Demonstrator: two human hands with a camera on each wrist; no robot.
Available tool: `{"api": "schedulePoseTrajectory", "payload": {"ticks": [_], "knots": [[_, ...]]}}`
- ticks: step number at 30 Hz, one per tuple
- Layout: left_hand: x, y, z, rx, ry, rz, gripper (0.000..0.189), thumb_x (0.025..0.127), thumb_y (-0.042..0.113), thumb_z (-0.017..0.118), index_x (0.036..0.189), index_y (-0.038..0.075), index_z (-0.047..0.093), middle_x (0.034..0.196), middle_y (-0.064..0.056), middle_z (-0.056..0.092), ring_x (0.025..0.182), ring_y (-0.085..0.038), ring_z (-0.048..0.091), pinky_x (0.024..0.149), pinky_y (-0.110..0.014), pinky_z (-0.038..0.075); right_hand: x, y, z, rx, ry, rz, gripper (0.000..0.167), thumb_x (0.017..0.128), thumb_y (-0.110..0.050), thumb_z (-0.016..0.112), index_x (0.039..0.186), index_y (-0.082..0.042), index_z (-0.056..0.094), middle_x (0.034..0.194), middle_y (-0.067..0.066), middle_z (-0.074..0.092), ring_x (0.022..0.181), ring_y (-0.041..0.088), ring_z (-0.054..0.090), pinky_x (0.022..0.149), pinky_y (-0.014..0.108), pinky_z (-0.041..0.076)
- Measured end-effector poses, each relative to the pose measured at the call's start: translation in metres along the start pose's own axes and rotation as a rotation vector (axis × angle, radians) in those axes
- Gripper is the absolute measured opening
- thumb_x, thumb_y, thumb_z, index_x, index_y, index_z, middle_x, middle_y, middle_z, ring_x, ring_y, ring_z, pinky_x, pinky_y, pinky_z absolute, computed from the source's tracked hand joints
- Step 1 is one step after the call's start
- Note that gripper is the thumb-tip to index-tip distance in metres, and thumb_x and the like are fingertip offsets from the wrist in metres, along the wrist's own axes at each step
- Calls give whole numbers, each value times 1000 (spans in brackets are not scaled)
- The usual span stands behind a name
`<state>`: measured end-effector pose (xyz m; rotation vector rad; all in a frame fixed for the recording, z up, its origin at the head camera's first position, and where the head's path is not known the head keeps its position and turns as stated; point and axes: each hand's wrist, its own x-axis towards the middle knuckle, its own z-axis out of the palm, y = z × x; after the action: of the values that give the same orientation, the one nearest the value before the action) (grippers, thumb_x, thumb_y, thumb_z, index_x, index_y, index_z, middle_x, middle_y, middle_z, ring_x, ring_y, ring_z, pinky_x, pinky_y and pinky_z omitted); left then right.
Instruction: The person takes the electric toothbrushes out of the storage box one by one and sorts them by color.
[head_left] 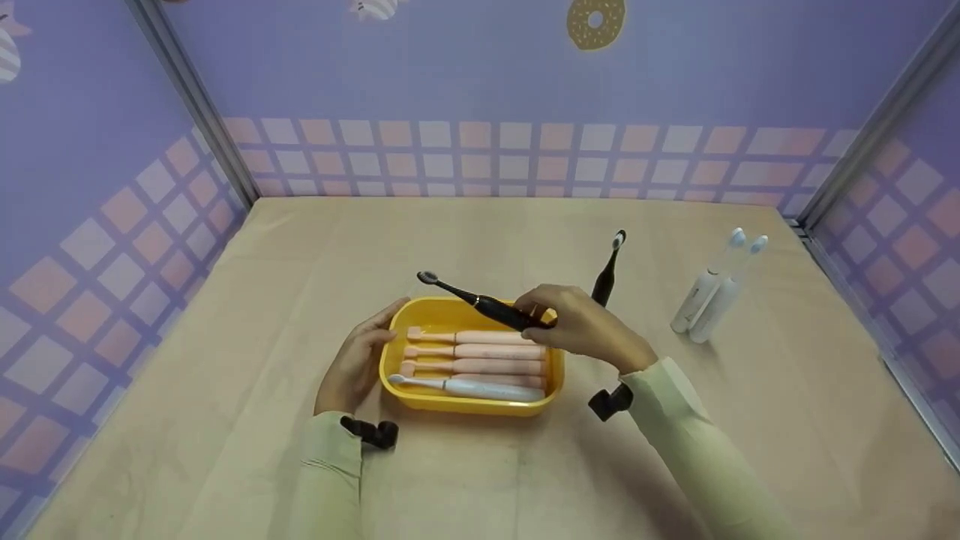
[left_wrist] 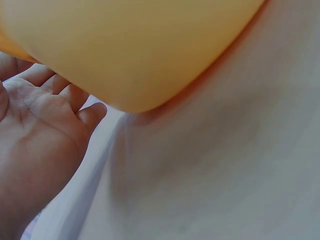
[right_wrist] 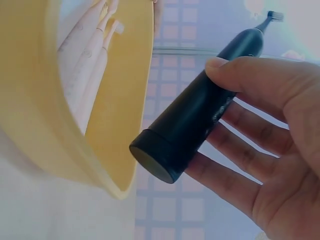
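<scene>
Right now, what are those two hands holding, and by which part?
The right hand holds a black toothbrush by its thick handle; the left hand holds the yellow tray by its left end.

The left forearm (head_left: pixel 331 476) reaches straight forward, its hand (head_left: pixel 352 373) turned palm inward with the fingers (left_wrist: pixel 93 114) lightly bent. The right forearm (head_left: pixel 701 439) slants in leftward — its hand (head_left: pixel 589 326) pinches, thumb (right_wrist: pixel 245 71) pressing on one side, fingers slightly spread along the other.

The left grip (left_wrist: pixel 42 125) sits partly behind a yellow container (left_wrist: pixel 135 50).
</scene>
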<state>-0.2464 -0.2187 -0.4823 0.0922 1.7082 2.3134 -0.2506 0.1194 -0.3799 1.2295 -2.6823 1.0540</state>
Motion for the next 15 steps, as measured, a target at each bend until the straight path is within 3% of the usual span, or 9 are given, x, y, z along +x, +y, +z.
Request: {"api": "schedulePoseTrajectory", "payload": {"ticks": [8,15], "knots": [[-1,1,0,-4,5,-4,57,96,1,37,151,14,32,159,3,25,147,-11,18,120,-32,20,-12,7,-1,43,73,-26,27,82,-4,72,109,-4,68,101,8,69,87,20,66,77,39,58],[0,1,0,1,0,-5,56,96,4,39,151,14,33,158,4,26,147,-10,21,118,-31,25,-22,16,-1,90,150,-62,27,83,-3,72,110,-6,66,104,9,68,92,21,66,76,33,59]]}}
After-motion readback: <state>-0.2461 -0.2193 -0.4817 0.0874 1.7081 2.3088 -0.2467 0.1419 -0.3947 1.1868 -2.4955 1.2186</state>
